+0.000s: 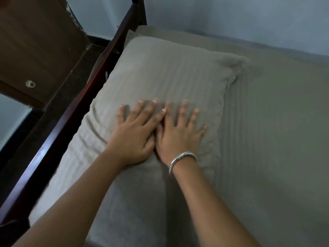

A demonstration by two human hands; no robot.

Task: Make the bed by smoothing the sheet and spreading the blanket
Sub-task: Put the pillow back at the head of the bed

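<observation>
Door: at your far left stands a brown wooden door (35,50), with a small pale ring pull (30,84) low on it.
Floor: a dark strip of floor (71,77) runs between the door and the bed.
Bed frame: the dark red-brown rail of the bed frame (58,125) slants from the lower left corner up to a post at the top, just beside the pillow's left edge.
Pillow: a grey-brown striped pillow (169,68) lies at the left end of the bed, on top of the sheet, creased near its left edge and around your hands.
Left hand: your left hand (132,138) lies palm down on the near part of the pillow, fingers straight and spread, grasping nothing.
Right hand: your right hand (178,138) presses flat on the pillow just beside the left one, the two touching at thumb and forefinger; its fingers are also spread and hold nothing.
Bracelet: a silver bracelet (181,156) sits on your right wrist.
Sheet: the sheet (276,139), in the same striped grey-brown cloth, covers the mattress to the right of the pillow and under your forearms, lying mostly flat.
Wall: a pale blue-grey wall (231,15) runs along the far side of the bed.
</observation>
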